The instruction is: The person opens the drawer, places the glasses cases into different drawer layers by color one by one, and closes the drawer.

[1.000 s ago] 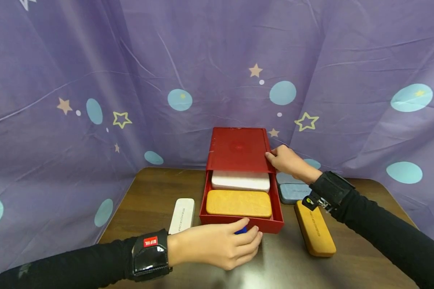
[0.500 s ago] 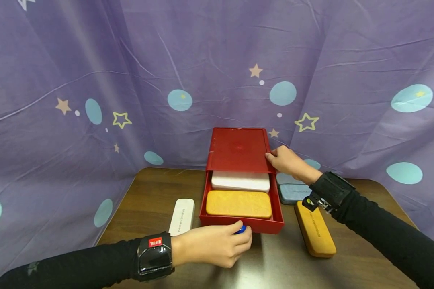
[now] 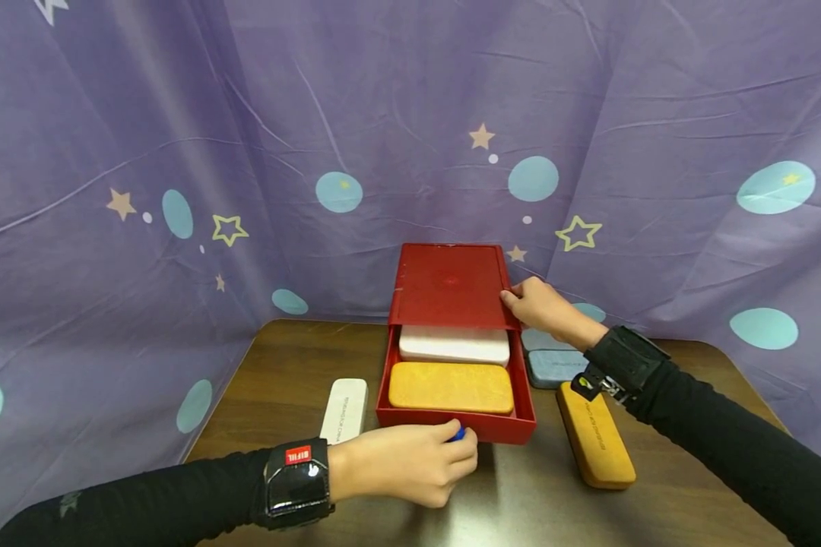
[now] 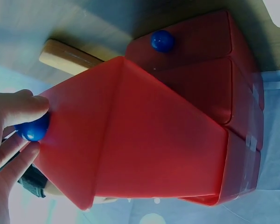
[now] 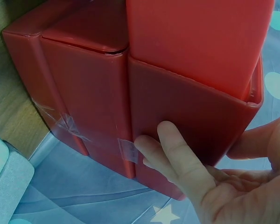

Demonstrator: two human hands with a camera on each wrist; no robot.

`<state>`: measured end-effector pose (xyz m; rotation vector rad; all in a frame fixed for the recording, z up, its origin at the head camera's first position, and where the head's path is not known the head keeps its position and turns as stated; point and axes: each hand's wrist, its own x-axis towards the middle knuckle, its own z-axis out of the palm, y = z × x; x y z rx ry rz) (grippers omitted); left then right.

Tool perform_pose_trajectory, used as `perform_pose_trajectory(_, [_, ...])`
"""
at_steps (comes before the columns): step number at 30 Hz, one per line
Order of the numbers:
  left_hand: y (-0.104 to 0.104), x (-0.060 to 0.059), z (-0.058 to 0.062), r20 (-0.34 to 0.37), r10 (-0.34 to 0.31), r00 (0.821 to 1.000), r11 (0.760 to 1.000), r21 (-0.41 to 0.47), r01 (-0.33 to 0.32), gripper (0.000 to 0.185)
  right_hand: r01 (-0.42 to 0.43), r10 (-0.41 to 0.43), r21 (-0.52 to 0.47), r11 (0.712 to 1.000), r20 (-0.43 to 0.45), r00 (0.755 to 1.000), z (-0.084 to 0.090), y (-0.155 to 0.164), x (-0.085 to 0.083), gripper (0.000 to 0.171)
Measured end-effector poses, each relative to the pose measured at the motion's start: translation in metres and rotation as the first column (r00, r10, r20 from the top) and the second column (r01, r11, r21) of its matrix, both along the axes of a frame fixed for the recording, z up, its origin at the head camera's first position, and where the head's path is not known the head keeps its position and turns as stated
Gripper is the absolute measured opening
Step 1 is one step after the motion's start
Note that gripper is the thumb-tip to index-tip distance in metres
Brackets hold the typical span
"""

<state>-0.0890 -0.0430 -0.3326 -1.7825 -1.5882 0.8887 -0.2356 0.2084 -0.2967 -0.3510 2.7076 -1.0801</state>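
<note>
Purple star-print cloth backs a brown table (image 3: 280,380). A red drawer box (image 3: 451,292) sits at the table's middle toward the far edge, its top drawer (image 3: 454,425) pulled out toward the near edge. The blue knob (image 3: 457,434) is pinched by the left hand (image 3: 404,463); the box's right side is gripped by the right hand (image 3: 540,308). Judged step: the drawer being slid while the box is braced. Next, a straight pull or push is called for. A white case (image 3: 454,344) is partly hidden; the direction of travel cannot be told.
</note>
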Motion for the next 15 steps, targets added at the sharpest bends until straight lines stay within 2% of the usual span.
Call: perform_pose_trajectory(15, [0.0032, -0.0071, 0.0098, 0.001, 0.008, 1.000, 1.000, 0.021, -0.008, 0.034, 0.000, 0.001, -0.016, 1.000, 0.020, 1.000, -0.0018, 0.0018, -0.0023, 0.042])
